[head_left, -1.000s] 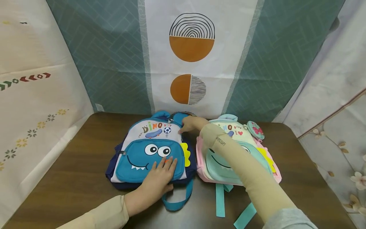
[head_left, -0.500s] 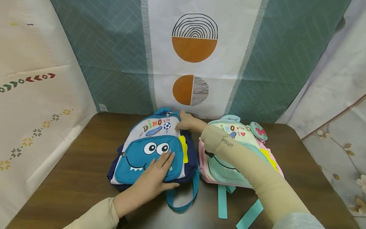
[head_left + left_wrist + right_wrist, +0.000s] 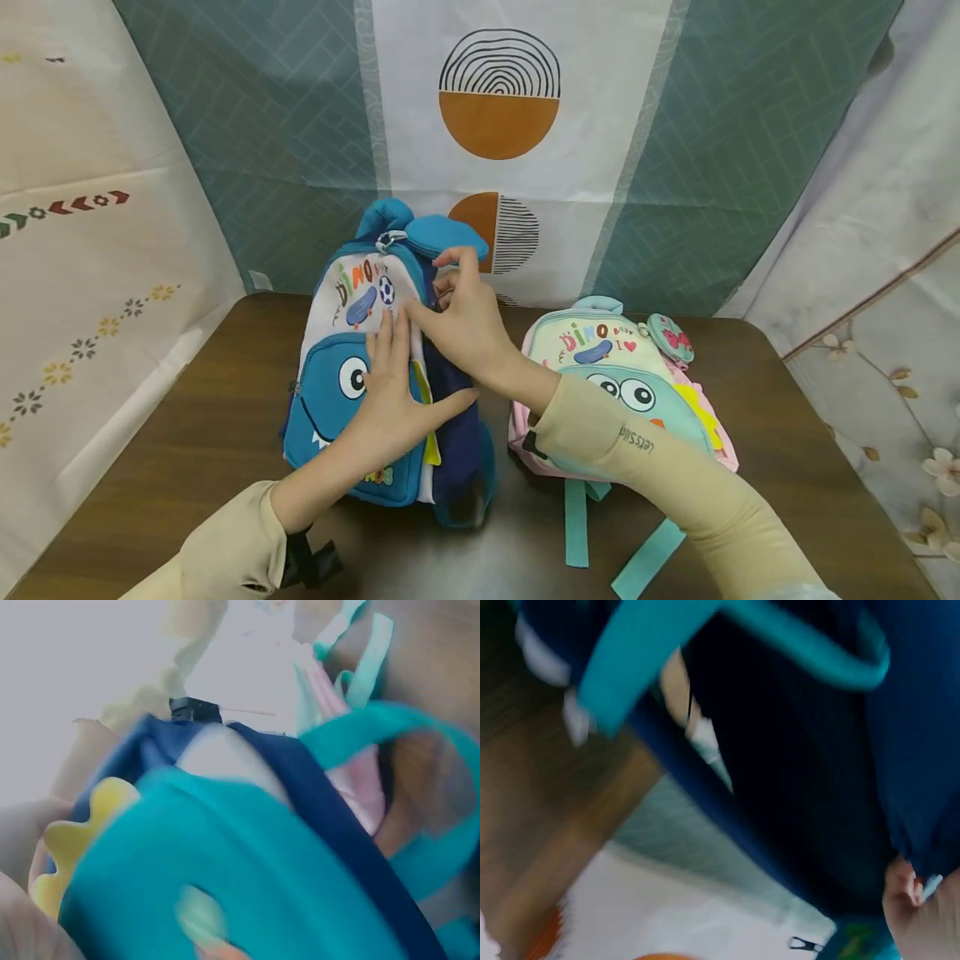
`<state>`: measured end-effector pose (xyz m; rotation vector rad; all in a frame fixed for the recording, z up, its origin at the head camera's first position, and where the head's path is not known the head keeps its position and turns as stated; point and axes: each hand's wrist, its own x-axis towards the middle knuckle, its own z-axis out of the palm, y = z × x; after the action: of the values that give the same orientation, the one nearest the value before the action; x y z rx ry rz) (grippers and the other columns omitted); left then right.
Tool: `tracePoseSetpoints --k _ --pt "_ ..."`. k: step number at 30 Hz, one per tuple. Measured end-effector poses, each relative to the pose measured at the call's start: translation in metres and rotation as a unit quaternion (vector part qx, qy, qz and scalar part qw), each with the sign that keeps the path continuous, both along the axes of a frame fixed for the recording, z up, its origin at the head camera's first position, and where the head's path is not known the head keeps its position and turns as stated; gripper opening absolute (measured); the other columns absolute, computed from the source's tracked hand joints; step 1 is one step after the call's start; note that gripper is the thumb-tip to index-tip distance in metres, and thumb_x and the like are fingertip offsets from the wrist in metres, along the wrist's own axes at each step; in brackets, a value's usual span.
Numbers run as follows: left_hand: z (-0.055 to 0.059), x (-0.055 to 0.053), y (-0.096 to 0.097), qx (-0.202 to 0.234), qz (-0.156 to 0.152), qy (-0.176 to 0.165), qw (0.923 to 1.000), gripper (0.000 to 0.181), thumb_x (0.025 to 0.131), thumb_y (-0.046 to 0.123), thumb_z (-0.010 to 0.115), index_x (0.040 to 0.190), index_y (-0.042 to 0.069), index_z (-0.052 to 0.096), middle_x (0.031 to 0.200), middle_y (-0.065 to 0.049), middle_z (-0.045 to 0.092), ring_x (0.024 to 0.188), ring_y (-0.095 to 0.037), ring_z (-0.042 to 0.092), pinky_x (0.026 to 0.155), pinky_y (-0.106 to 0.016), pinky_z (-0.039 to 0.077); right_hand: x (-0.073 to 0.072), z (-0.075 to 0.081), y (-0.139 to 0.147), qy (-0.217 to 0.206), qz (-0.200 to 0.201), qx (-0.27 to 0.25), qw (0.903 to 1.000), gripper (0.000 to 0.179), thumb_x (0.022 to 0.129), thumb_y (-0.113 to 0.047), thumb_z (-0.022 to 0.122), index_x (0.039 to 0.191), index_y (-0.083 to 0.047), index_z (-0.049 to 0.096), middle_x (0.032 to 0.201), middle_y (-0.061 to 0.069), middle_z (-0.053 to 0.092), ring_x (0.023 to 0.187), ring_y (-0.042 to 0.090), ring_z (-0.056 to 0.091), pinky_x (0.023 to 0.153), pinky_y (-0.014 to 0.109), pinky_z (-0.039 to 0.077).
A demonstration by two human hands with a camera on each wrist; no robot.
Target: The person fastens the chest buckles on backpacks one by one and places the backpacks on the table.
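blue backpack (image 3: pixel 321 396) bears a straight-fingered left hand (image 3: pixel 386 406); a curled right hand (image 3: pixel 474 323) grips its side.

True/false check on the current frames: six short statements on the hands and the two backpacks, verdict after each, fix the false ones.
1. The person's bare left hand touches the front of the teal, white and navy fabric backpack. True.
2. The pink, cream and mint fabric backpack sits on the dark brown wooden table. True.
3. The pink backpack is to the person's left of the teal one. False: it is to the right.
4. The person's bare right hand is at the teal backpack's side, fingers curled. True.
5. The left hand is clenched into a fist. False: its fingers are extended.
6. The teal backpack lies face down. False: its printed front shows.
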<state>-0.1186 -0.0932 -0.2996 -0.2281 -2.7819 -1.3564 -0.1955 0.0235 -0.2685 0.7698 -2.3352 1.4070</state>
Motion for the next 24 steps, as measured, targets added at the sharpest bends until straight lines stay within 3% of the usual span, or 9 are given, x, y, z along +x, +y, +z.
tracePoseSetpoints --k 2,4,7,8,10,14,18,22,24 --pt "0.003 0.005 0.000 0.023 0.013 0.055 0.9981 0.117 0.078 0.035 0.074 0.148 0.017 -0.017 0.153 -0.007 -0.023 0.138 -0.034 -0.023 0.103 -0.069 -0.001 0.015 0.004 -0.007 0.052 0.019 -0.019 0.9983 0.045 0.083 -0.014 0.070 0.111 -0.004 0.036 0.085 0.009 0.062 0.073 0.014 0.061 0.067 0.019 0.049" --pt "0.004 0.009 -0.001 0.055 0.034 0.126 0.9898 0.118 0.075 0.025 0.078 0.149 0.015 -0.014 0.154 -0.009 -0.014 0.140 -0.030 -0.011 0.108 -0.061 0.010 0.029 0.007 -0.016 0.106 0.037 -0.024 0.9934 0.044 0.082 -0.015 0.071 0.108 -0.004 0.037 0.086 0.008 0.064 0.074 0.013 0.063 0.070 0.016 0.049" --pt "0.001 0.014 -0.004 0.130 0.073 0.229 0.9618 0.108 0.070 0.012 0.080 0.148 0.008 0.006 0.146 -0.012 0.020 0.131 -0.019 0.025 0.104 -0.039 0.030 0.046 0.012 -0.028 0.164 0.057 -0.008 0.9848 0.043 0.080 -0.016 0.072 0.106 -0.003 0.040 0.088 0.007 0.066 0.077 0.012 0.066 0.074 0.013 0.049" --pt "-0.001 0.015 -0.004 0.148 0.091 0.257 0.9507 0.099 0.069 0.008 0.080 0.144 0.004 0.017 0.136 -0.010 0.034 0.120 -0.015 0.036 0.097 -0.032 0.036 0.050 0.013 -0.031 0.175 0.063 0.002 0.9826 0.042 0.080 -0.016 0.072 0.106 -0.003 0.041 0.089 0.007 0.066 0.078 0.011 0.066 0.075 0.012 0.048" --pt "-0.007 0.018 -0.007 0.186 0.117 0.297 0.9294 0.081 0.067 -0.001 0.078 0.134 -0.002 0.031 0.115 -0.006 0.048 0.102 -0.011 0.047 0.085 -0.023 0.040 0.056 0.014 -0.037 0.188 0.078 0.024 0.9788 0.040 0.080 -0.017 0.072 0.105 -0.003 0.044 0.090 0.007 0.064 0.081 0.011 0.065 0.077 0.011 0.047" --pt "-0.019 0.020 -0.014 0.211 0.176 0.347 0.8970 0.066 0.069 -0.010 0.071 0.129 -0.001 0.044 0.106 0.003 0.057 0.096 -0.008 0.055 0.080 -0.016 0.044 0.060 0.011 -0.044 0.187 0.120 0.063 0.9729 0.034 0.083 -0.015 0.070 0.108 -0.001 0.051 0.097 0.008 0.063 0.084 0.012 0.061 0.079 0.010 0.045" --pt "-0.028 0.020 -0.023 0.250 0.191 0.379 0.8701 0.062 0.074 -0.012 0.064 0.132 0.001 0.048 0.110 0.000 0.060 0.097 -0.011 0.059 0.082 -0.017 0.047 0.055 0.008 -0.038 0.177 0.192 0.115 0.9585 0.040 0.085 -0.019 0.069 0.118 -0.001 0.054 0.108 0.007 0.058 0.092 0.009 0.055 0.084 0.008 0.041" --pt "-0.031 0.022 -0.037 0.364 0.177 0.350 0.8450 0.058 0.069 -0.017 0.055 0.125 -0.003 0.054 0.102 -0.008 0.062 0.087 -0.014 0.060 0.074 -0.018 0.049 0.042 0.008 -0.021 0.163 0.279 0.147 0.9350 0.038 0.087 -0.020 0.067 0.119 -0.004 0.057 0.118 0.007 0.055 0.109 0.008 0.050 0.095 0.011 0.037" --pt "-0.032 0.024 -0.046 0.423 0.175 0.317 0.8304 0.061 0.063 -0.020 0.050 0.121 -0.004 0.057 0.099 -0.010 0.063 0.082 -0.015 0.060 0.069 -0.018 0.049 0.031 0.007 -0.009 0.164 0.293 0.144 0.9307 0.030 0.087 -0.018 0.066 0.114 -0.005 0.061 0.120 0.007 0.055 0.113 0.009 0.049 0.097 0.014 0.037"
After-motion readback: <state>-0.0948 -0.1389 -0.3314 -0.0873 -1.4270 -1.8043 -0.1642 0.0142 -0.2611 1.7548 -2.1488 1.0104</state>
